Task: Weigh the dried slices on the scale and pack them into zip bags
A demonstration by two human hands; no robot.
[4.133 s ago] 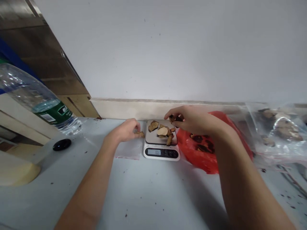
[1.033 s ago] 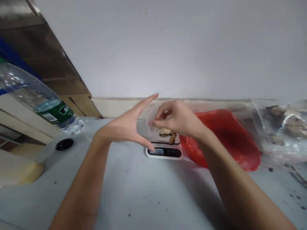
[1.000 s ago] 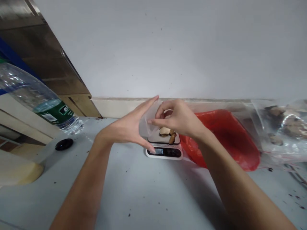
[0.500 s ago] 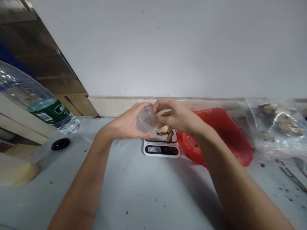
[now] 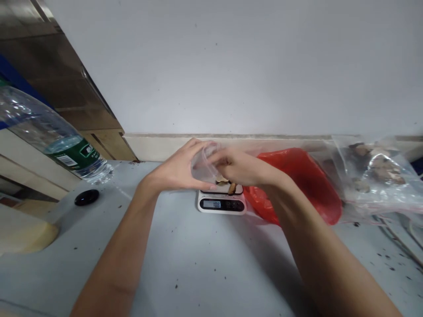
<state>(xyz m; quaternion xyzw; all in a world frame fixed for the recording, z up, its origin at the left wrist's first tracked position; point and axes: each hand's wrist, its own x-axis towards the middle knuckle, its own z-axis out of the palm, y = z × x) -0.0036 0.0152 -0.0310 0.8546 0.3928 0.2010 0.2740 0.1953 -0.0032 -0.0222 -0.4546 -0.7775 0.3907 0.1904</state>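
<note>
A thin clear plastic bag [image 5: 203, 169] is gripped by my left hand [image 5: 180, 165], its thumb and fingers curved round the mouth. My right hand [image 5: 243, 165] reaches into the bag's mouth with its index finger stretched out. The other fingers are partly curled, and I see nothing held in them. Beneath both hands stands a white digital scale [image 5: 205, 211], its display reading 10.8. A pale dried slice [image 5: 220, 179] and a brown dried piece [image 5: 232, 189] lie on its platform, partly covered by the bag and right hand.
Right of the scale lies an open red plastic bag [image 5: 297, 176]. Beyond it sits a clear bag of dried pieces [image 5: 380, 169], with cables [image 5: 401, 242] below. At left are a water bottle [image 5: 77, 154] and a black oval object [image 5: 87, 197]. A white wall rises behind.
My right hand has moved from pinching the clear bag's edge to reaching inside its mouth, lower over the scale. My left hand keeps its hold. The display reading is unchanged.
</note>
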